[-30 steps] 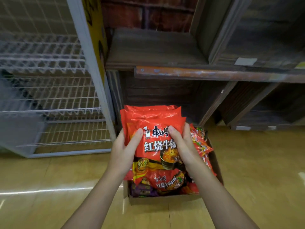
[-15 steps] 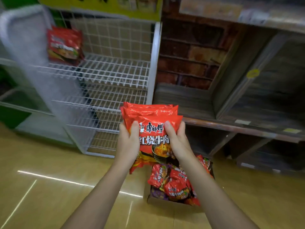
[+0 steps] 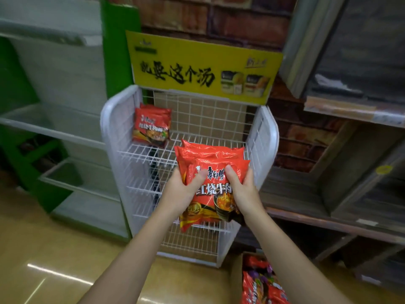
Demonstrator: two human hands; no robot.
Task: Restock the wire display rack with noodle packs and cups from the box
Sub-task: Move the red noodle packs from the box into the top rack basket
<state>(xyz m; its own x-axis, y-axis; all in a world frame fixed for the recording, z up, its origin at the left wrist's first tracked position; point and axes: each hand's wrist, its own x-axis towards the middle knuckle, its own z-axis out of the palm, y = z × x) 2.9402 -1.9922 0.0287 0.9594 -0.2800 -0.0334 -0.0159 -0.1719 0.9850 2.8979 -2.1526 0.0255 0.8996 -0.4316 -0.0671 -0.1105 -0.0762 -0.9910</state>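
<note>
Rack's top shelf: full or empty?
The top shelf is nearly empty: only one small stack of red noodle packs stands at its back left; the rest shows bare wire.

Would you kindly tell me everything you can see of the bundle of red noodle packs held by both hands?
The bundle of noodle packs is several glossy red plastic packets stacked face to back, upright and slightly tilted. The front one shows white Chinese lettering and a bowl picture. The left hand and right hand grip its sides, thumbs on the front. It is held in front of the white wire rack, near its top shelf; whether it touches the wire cannot be told.
</note>
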